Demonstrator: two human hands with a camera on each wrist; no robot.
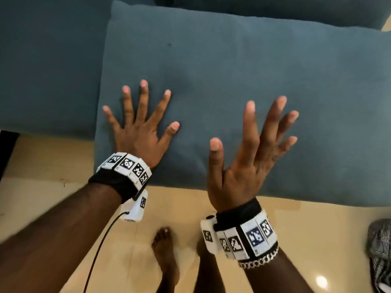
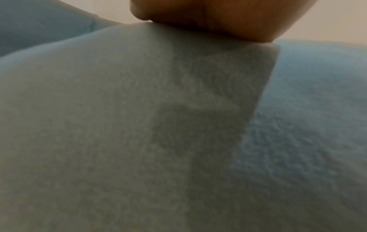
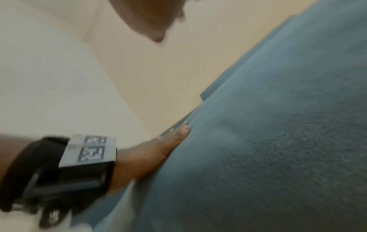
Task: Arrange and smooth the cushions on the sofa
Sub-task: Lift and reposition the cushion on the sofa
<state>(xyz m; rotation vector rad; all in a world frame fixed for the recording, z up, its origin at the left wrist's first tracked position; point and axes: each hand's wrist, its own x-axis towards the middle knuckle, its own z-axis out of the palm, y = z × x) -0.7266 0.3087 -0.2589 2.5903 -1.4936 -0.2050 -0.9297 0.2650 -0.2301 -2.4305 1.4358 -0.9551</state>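
A large blue-grey cushion filled the middle and right of the head view, lying on the sofa seat of the same colour, which showed at the upper left; the cushion's near edge hung out past the seat front over the pale floor in the lower half of the frame. The left hand lay flat, palm down, on the cushion's lower-left part, near its left edge, with all five fingers straight and spread wide, gripping nothing. In the left wrist view the cushion fabric filled nearly the whole frame, with the heel of the hand pressed onto it at the top. The right hand was at centre right of the head view, fingers straight and splayed, holding nothing; whether it touched the cushion could not be told from that view. In the blurred right wrist view the cushion took the right half, and the left hand lay against it at lower centre.
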